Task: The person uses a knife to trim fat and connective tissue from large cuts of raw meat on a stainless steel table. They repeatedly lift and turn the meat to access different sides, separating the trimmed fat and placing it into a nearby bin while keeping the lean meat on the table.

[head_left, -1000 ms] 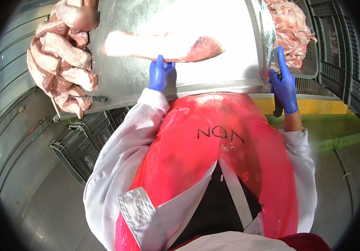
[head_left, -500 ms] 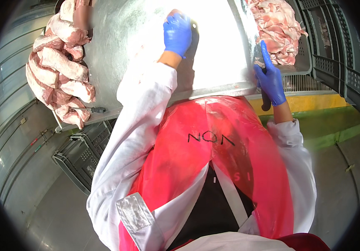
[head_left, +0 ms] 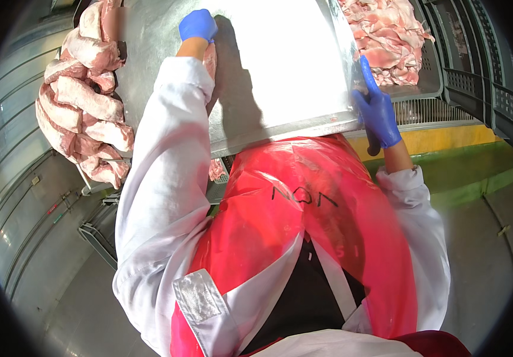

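Note:
My left hand (head_left: pixel 198 25), in a blue glove, is closed at the far left part of the shiny metal tabletop (head_left: pixel 286 71). A pinkish strip of meat (head_left: pixel 210 58) shows beside its wrist and seems to hang from the grip; the fingers hide the rest. By the table's right edge, my right hand (head_left: pixel 380 116), also blue-gloved, is wrapped round a dark-handled knife (head_left: pixel 373 146). Its index finger points forward along the tool, toward a heap of pale pink meat trimmings (head_left: pixel 387 44). The blade is hardly visible against the bright metal.
Thick pieces of meat (head_left: pixel 86 98) are piled along the left edge. The trimmings lie in a dark perforated crate (head_left: pixel 432 77) at right, with more dark crates (head_left: pixel 509 107) beyond. Another crate (head_left: pixel 98 241) stands low at left. A small meat piece (head_left: pixel 216 169) shows below the table edge.
My left hand has moved left across the tabletop, bringing the strip of meat along. My right hand has shifted slightly left and still grips the knife.

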`<state>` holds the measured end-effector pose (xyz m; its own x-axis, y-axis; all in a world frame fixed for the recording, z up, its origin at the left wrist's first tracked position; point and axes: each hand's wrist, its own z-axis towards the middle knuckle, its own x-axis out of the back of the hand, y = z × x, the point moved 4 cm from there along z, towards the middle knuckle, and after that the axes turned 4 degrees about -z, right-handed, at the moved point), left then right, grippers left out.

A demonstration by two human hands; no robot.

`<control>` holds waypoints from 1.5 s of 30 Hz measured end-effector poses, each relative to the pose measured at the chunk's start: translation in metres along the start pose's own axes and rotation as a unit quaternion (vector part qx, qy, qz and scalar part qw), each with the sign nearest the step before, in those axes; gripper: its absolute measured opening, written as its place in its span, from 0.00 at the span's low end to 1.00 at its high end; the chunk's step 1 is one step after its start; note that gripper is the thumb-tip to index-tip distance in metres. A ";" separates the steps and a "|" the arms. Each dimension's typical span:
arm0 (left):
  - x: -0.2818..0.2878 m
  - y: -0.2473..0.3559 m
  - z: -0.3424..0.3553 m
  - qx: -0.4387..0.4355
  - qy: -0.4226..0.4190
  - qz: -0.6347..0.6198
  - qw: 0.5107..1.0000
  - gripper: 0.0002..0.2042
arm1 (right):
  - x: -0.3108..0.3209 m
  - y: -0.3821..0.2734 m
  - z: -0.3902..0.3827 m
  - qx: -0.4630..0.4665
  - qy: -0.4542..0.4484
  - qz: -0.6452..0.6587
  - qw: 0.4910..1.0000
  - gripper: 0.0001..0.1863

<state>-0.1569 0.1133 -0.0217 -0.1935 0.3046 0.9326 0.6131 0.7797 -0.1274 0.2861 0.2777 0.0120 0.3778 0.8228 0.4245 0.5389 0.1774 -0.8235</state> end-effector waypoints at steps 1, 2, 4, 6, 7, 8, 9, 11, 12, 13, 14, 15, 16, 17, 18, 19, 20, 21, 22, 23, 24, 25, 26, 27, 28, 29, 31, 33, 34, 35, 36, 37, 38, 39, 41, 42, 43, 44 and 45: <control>0.005 0.005 -0.009 -0.019 0.023 -0.052 0.998 0.15 | 0.001 0.003 -0.002 -0.002 0.001 -0.002 1.000 0.43; 0.008 0.008 -0.024 -0.037 0.045 -0.104 0.993 0.16 | 0.001 0.007 -0.003 -0.003 0.001 -0.005 1.000 0.43; 0.016 0.017 -0.061 -0.053 0.102 -0.320 0.940 0.18 | -0.004 0.013 -0.002 0.012 0.013 -0.009 1.000 0.42; 0.010 0.015 -0.088 -0.066 0.091 -0.318 0.941 0.19 | -0.018 0.015 0.009 0.055 0.020 -0.009 0.998 0.42; 0.005 0.017 -0.097 -0.081 0.104 -0.299 0.945 0.19 | -0.023 0.006 0.016 0.060 -0.008 0.009 0.998 0.41; -0.002 0.018 -0.103 -0.080 0.093 -0.307 0.944 0.19 | -0.031 -0.009 0.026 0.065 -0.037 0.027 0.997 0.41; -0.004 0.021 -0.110 -0.078 0.082 -0.311 0.944 0.19 | -0.042 -0.023 0.036 0.072 -0.067 0.048 0.994 0.41; -0.008 0.021 -0.117 -0.057 0.059 -0.414 0.907 0.17 | -0.069 -0.051 0.063 0.138 -0.073 0.060 0.986 0.40; -0.006 0.024 -0.120 -0.048 0.053 -0.438 0.896 0.17 | -0.082 -0.065 0.077 0.151 -0.086 0.065 0.983 0.40; -0.005 0.028 -0.122 -0.039 0.047 -0.461 0.885 0.17 | -0.094 -0.080 0.091 0.163 -0.100 0.072 0.979 0.40; -0.001 0.032 -0.124 -0.053 0.082 -0.457 0.884 0.15 | -0.107 -0.091 0.101 0.154 -0.116 0.077 0.978 0.40; 0.001 0.035 -0.124 -0.051 0.090 -0.452 0.886 0.15 | -0.119 -0.101 0.111 0.143 -0.130 0.083 0.978 0.39; 0.005 0.040 -0.121 -0.053 0.098 -0.445 0.888 0.15 | -0.132 -0.103 0.126 0.140 -0.135 0.080 0.978 0.39; 0.008 0.042 -0.120 -0.049 0.109 -0.440 0.890 0.14 | -0.145 -0.101 0.135 0.139 -0.147 0.076 0.977 0.38; 0.007 0.043 -0.118 -0.060 0.137 -0.447 0.882 0.14 | -0.155 -0.089 0.139 0.162 -0.151 0.081 0.972 0.38; -0.003 0.037 -0.117 -0.062 0.165 -0.457 0.872 0.14 | -0.150 -0.088 0.121 0.152 -0.189 0.052 0.969 0.38; -0.010 0.029 -0.121 -0.058 0.194 -0.466 0.861 0.13 | -0.133 -0.092 0.086 0.144 -0.231 0.022 0.962 0.38; -0.014 0.025 -0.125 -0.038 0.197 -0.468 0.861 0.13 | -0.123 -0.093 0.068 0.137 -0.268 -0.008 0.954 0.38; -0.013 0.027 -0.126 -0.025 0.200 -0.470 0.860 0.12 | -0.121 -0.088 0.068 0.134 -0.272 -0.003 0.953 0.38; -0.012 0.029 -0.127 -0.011 0.202 -0.472 0.858 0.11 | -0.121 -0.083 0.068 0.131 -0.276 0.003 0.952 0.38; -0.002 0.038 -0.133 -0.011 0.210 -0.435 0.876 0.11 | -0.124 -0.076 0.063 0.118 -0.277 0.012 0.953 0.38; 0.000 0.041 -0.137 -0.016 0.213 -0.442 0.871 0.11 | -0.133 -0.087 0.074 0.112 -0.270 0.012 0.956 0.38; 0.006 0.047 -0.133 -0.031 0.220 -0.452 0.864 0.11 | -0.141 -0.113 0.100 0.108 -0.251 0.008 0.962 0.39; 0.008 0.051 -0.133 -0.042 0.227 -0.460 0.857 0.12 | -0.147 -0.127 0.116 0.106 -0.238 0.005 0.966 0.39; 0.008 0.051 -0.130 -0.031 0.255 -0.442 0.859 0.11 | -0.150 -0.130 0.120 0.102 -0.232 0.004 0.967 0.39; 0.005 0.052 -0.130 -0.004 0.274 -0.468 0.840 0.10 | -0.153 -0.132 0.123 0.099 -0.225 0.004 0.969 0.39; -0.006 0.047 -0.133 0.065 0.317 -0.513 0.795 0.09 | -0.164 -0.120 0.109 0.122 -0.250 0.008 0.960 0.39; -0.026 0.049 -0.141 0.112 0.364 -0.539 0.751 0.08 | -0.162 -0.075 0.068 0.141 -0.285 0.041 0.947 0.43; -0.018 0.061 -0.148 0.068 0.408 -0.490 0.767 0.08 | -0.162 -0.068 0.057 0.108 -0.282 0.104 0.948 0.36; -0.012 0.074 -0.159 0.024 0.444 -0.434 0.783 0.08 | -0.167 -0.069 0.068 0.121 -0.254 0.050 0.958 0.31; -0.018 0.078 -0.157 0.041 0.389 -0.530 0.752 0.08 | -0.178 -0.073 0.089 0.137 -0.225 -0.003 0.965 0.26; -0.021 0.083 -0.150 0.047 0.330 -0.623 0.707 0.08 | -0.188 -0.077 0.117 0.153 -0.187 -0.056 0.969 0.22; -0.010 0.086 -0.149 0.045 0.358 -0.611 0.704 0.08 | -0.204 -0.057 0.149 0.160 -0.183 0.019 0.970 0.12; 0.004 0.088 -0.152 0.045 0.383 -0.599 0.702 0.08 | -0.223 -0.025 0.183 0.132 -0.220 0.113 0.960 0.13; -0.005 0.076 -0.160 0.083 0.409 -0.589 0.692 0.08 | -0.220 -0.043 0.130 0.207 -0.187 -0.059 0.958 0.18; -0.008 0.073 -0.160 0.094 0.405 -0.604 0.680 0.08 | -0.211 -0.043 0.090 0.150 -0.201 -0.043 0.967 0.21; -0.009 0.073 -0.160 0.096 0.401 -0.618 0.669 0.08 | -0.207 -0.040 0.063 0.091 -0.207 -0.027 0.974 0.25; -0.005 0.079 -0.165 0.067 0.389 -0.622 0.677 0.08 | -0.216 -0.016 0.052 0.256 -0.108 0.014 0.961 0.26; -0.007 0.080 -0.171 0.071 0.394 -0.618 0.676 0.09 | -0.224 -0.011 0.062 0.155 -0.190 0.127 0.961 0.23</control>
<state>0.0244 0.0804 0.0193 0.0119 -0.9711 0.2385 0.2654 0.2330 0.9356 0.1489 0.1246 -0.0973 0.1343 0.9881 0.0755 0.1931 0.0487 -0.9800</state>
